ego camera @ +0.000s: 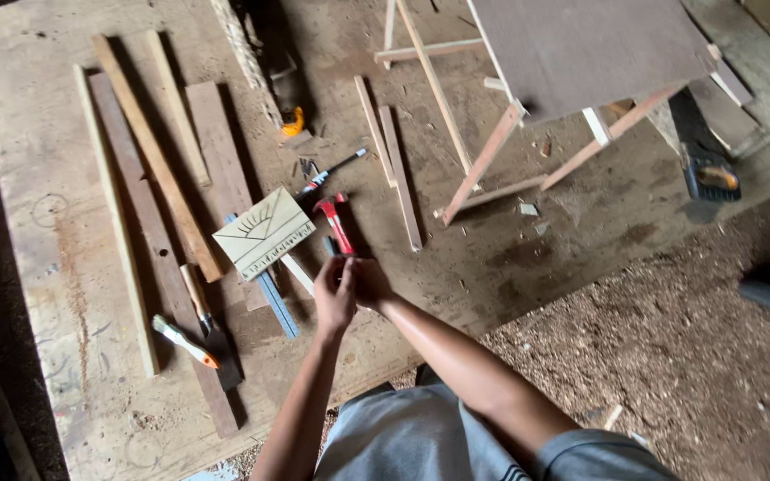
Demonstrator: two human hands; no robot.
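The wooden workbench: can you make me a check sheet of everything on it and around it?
Surface: worn plywood workbench, dusty and stained.
Job's things: red-handled tool by the hands; small carved wooden panel with a sunburst pattern beside it.
Clutter: long wooden slats, flat-bladed chisel, blue ruler, white-and-orange marker.
Hands: left hand and right hand close together near the red tool's handle; grip unclear.
Cables: nothing seen.
Surroundings: wooden-legged stand with brown board top; sawdust-covered floor.
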